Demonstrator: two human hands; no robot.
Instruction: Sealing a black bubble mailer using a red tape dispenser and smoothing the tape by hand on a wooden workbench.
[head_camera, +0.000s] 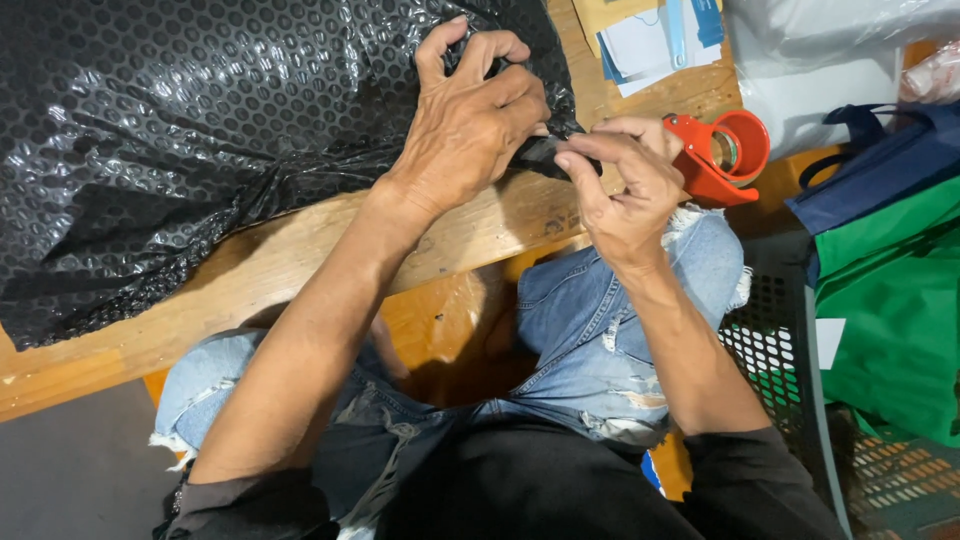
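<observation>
Pinching bubble wrap (200, 130) corner btwn hands (480, 120)

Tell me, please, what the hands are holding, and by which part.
Both hands, left and right, pinch the black bubble-wrap sheet at its corner near the table edge.

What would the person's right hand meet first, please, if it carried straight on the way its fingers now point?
Its fingers aim up-left, so the right hand would likely first meet the black bubble-wrap sheet corner it pinches, then the left hand; depth is unclear.
</observation>
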